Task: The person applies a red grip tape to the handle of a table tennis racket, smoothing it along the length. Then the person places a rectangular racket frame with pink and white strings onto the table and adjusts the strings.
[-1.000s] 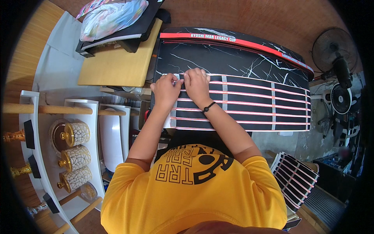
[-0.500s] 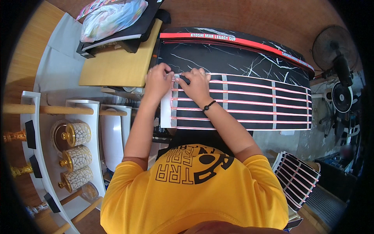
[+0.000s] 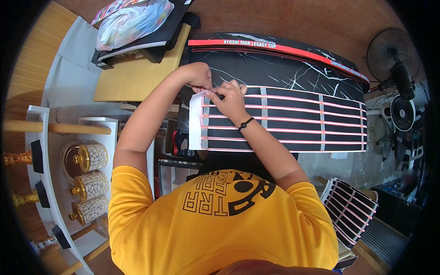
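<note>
A long black sheet (image 3: 293, 120) with white-and-red stripes lies across the black marbled table. Grey bands cross it, and a white paper margin (image 3: 195, 126) runs down its left end. At the far left corner my left hand (image 3: 199, 76) is closed, wrist bent, fingertips pinching the sheet's edge where the white margin rises slightly. Close beside it, my right hand (image 3: 230, 97), with a black bracelet and a ring, pinches the same corner between thumb and fingers. The fingertips of both hands nearly meet, partly hiding that corner.
Red printed strips (image 3: 275, 46) lie along the back of the marbled table (image 3: 270, 68). A wooden table (image 3: 128, 87) bearing a plastic bag (image 3: 133, 25) stands left. White shelves hold patterned jars (image 3: 94, 158). Fans (image 3: 403, 112) stand right; more striped sheets (image 3: 350, 208) lie lower right.
My left hand has shifted up and right, turning at the wrist, and its elbow has swung out left. The white margin's far corner now lifts. My right hand stays nearly in place.
</note>
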Motion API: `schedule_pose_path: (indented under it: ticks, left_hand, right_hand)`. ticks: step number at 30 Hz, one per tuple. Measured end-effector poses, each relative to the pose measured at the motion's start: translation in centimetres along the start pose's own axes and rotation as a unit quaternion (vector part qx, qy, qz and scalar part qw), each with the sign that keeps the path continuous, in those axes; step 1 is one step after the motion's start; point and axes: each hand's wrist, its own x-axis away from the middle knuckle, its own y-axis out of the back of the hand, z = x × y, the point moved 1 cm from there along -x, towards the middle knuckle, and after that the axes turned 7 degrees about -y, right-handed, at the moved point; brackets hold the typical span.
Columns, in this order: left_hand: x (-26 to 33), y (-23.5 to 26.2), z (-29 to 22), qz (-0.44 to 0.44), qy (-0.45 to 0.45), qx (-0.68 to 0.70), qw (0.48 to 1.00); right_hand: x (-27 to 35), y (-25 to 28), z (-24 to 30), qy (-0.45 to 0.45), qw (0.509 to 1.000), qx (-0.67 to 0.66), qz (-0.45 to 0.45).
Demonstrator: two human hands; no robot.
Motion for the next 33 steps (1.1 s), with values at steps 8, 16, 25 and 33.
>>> schedule_pose_path:
  ticks: [8, 16, 25, 33]
  left_hand:
    - [0.4, -0.5, -1.1, 0.001, -0.036, -0.078, 0.996]
    - [1.1, -2.0, -1.1, -0.042, -0.041, -0.167, 0.984]
    - [1.2, -2.6, -0.1, -0.169, -0.091, -0.239, 0.952]
    - [2.4, -0.4, 0.7, -0.089, -0.061, -0.168, 0.980]
  right_hand:
    - [-0.2, -0.1, -1.0, -0.004, 0.995, -0.098, 0.012]
    - [0.1, -0.4, -1.0, 0.035, 0.997, -0.068, 0.010]
    - [0.2, -0.5, -1.0, 0.036, 0.999, -0.021, 0.017]
    - [0.0, -0.6, -0.9, -0.005, 0.999, -0.041, 0.028]
